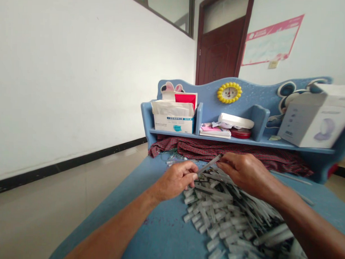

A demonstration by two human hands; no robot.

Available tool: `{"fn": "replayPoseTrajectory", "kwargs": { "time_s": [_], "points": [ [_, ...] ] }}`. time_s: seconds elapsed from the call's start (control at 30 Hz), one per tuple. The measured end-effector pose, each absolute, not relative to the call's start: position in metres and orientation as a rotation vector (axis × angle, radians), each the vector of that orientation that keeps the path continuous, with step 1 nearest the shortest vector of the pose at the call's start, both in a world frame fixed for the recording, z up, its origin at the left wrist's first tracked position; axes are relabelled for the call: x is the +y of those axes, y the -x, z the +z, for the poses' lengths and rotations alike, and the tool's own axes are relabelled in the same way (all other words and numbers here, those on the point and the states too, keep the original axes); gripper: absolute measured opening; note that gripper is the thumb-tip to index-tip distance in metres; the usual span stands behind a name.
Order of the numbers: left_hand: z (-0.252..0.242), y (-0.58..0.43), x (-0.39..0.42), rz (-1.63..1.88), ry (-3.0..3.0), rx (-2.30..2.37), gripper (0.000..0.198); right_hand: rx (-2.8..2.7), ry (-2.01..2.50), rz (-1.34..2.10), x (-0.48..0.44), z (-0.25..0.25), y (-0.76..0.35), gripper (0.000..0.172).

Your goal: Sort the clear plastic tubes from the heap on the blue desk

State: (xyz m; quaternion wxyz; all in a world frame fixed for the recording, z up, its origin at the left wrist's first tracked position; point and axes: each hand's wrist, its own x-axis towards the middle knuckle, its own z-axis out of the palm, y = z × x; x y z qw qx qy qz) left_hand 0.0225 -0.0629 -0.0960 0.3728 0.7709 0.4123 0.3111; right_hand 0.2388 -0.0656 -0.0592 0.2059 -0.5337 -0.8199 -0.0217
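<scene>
A slim, translucent plastic tube (209, 164) slants up to the right between my two hands, above the table. My left hand (178, 179) pinches its lower left end between thumb and fingers. At the upper right end, where a dark tip shows, the fingers of my right hand (239, 167) are closed on it. Below both hands spreads a heap of similar translucent tubes (228, 222), short ones at the front and left. Long thin pieces, some dark, lie among them under my right forearm. What is inside the held tube is too blurred to tell.
The blue table (163, 235) has a raised shelf (178, 136) along its back. A mask box (174, 124), stacked papers (214, 133) and a large white carton (317, 117) stand there. Checked cloth (205, 149) lies beneath the shelf. Loose tubes (292, 177) rest at the right.
</scene>
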Motion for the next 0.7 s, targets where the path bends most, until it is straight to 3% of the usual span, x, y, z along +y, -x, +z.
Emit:
{"fn": "replayPoseTrajectory", "kwargs": {
  "time_s": [0.27, 0.7],
  "points": [
    [-0.095, -0.02, -0.063, 0.784, -1.98, 1.035, 0.014, -2.197, 1.35, 0.129, -0.065, -0.055, -0.246, 0.036],
    [-0.095, -0.017, -0.059, 0.891, -1.839, 0.942, 0.023, -2.22, 1.168, 0.86, -0.07, -0.048, -0.252, 0.028]
  ]
}}
